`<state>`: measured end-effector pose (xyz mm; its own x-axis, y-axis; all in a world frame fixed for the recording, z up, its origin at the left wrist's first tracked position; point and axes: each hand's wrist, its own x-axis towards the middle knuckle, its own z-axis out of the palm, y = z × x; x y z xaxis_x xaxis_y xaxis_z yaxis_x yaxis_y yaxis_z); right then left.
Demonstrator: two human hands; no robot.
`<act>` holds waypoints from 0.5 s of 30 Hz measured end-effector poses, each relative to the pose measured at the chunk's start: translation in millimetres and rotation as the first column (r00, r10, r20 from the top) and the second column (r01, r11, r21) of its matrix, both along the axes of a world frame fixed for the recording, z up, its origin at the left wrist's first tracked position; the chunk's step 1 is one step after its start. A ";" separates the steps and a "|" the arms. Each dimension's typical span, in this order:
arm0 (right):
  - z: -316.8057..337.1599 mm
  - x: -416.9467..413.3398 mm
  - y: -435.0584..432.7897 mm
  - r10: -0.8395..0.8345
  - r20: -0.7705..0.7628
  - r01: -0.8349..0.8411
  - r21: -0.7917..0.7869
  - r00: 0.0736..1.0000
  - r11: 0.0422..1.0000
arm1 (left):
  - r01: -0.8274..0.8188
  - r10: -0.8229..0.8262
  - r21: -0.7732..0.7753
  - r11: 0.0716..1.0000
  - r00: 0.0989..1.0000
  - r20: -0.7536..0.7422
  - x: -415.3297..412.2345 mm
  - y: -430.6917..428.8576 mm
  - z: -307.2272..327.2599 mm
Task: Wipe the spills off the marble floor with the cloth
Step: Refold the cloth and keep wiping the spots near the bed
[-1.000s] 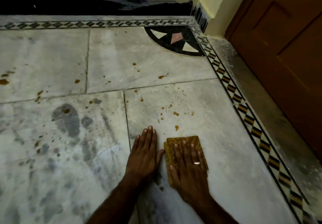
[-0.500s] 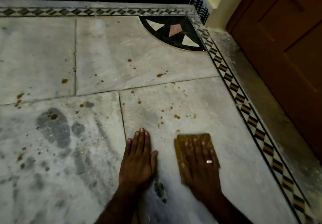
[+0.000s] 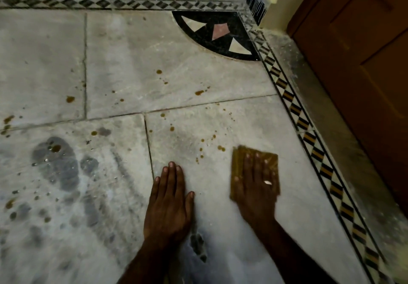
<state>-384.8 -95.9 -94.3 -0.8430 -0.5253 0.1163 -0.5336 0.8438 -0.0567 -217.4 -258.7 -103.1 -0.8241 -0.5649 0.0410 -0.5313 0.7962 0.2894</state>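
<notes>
Grey marble floor (image 3: pixel 220 67) fills almost the whole view, with a brown door (image 3: pixel 364 85) along the right side. The cloth (image 3: pixel 270 162) is a small yellow-brown folded square. It lies flat on the floor, near the striped border (image 3: pixel 309 138) at the floor's right edge. The right hand (image 3: pixel 254 186) lies on top of it, fingers straight and a little spread, pressing it down without gripping it. A ring (image 3: pixel 267 182) shows on one finger. The left hand (image 3: pixel 170 204) is flat on the bare floor just beside it, fingers close together, holding nothing.

Brown drops (image 3: pixel 221 148) sit just past the cloth's far left corner. More drops (image 3: pixel 159 71) are dotted toward the far corner of the floor, and others lie toward the left edge. A dark wet patch (image 3: pixel 55 157) with tiny water beads is on the left part.

Most of the job looks not done yet. The cloth may slip out from under the flat hand, because nothing grips it. A push over the drops could smear them into streaks and not lift them. The small cloth could get full and leave marks. The left hand leans on a floor that looks damp, so it might slide. The little far drops are easy to miss.
</notes>
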 end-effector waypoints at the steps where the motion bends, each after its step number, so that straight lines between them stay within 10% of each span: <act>1: 1.5 -3.4 -22.3 -0.030 0.034 0.031 -0.015 0.999 0.999 | -0.003 0.003 -0.008 1.000 1.000 0.000 -0.7 0.5 -0.1; 8: 8.2 38.3 15.7 0.374 0.030 -0.375 0.054 0.927 0.926 | -0.071 0.070 0.000 0.998 0.997 -0.041 -21.7 -3.4 -1.4; 15: 6.0 -39.3 -49.7 0.044 0.055 -0.044 -0.004 0.998 0.999 | -0.024 0.024 0.007 1.000 0.999 -0.038 -38.3 -31.1 0.3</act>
<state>-424.1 -145.5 -88.3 -0.8240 -0.5620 0.0719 -0.5665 0.8192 -0.0891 -255.7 -289.8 -102.8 -0.8082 -0.5850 0.0681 -0.5389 0.7812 0.3151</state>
